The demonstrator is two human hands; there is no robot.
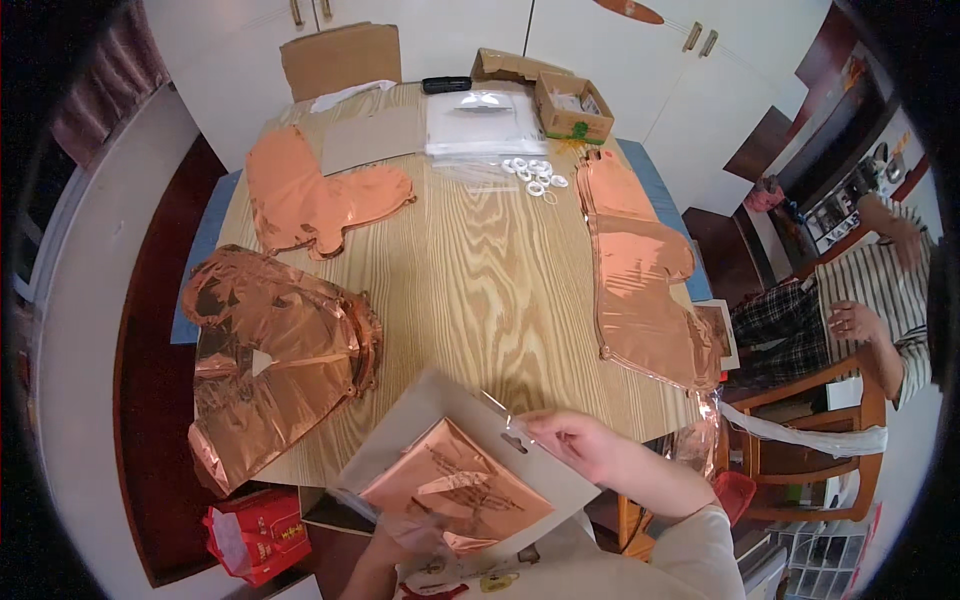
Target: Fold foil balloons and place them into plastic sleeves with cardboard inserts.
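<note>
A clear plastic packet [400,420] with a grey card and a folded rose-gold foil balloon [465,480] is tilted in front of me at the table's near edge. My right hand [575,440] pinches its upper right edge beside the hang hole. My left hand [415,535] grips the packet's lower left corner, its fingers partly veiled by the plastic. Flat, uninflated foil balloons lie on the table: one pile [280,370] at the near left, another [320,200] at the far left, and a third [645,280] along the right edge.
On the wooden table [480,270], white rings [537,172] lie beside stacked clear bags [480,125]. A small open box [575,110], a black object [446,85] and a grey card [372,138] are at the back. At right, another person [865,280] is near a wooden chair [800,445]. A red bag [260,535] stands lower left.
</note>
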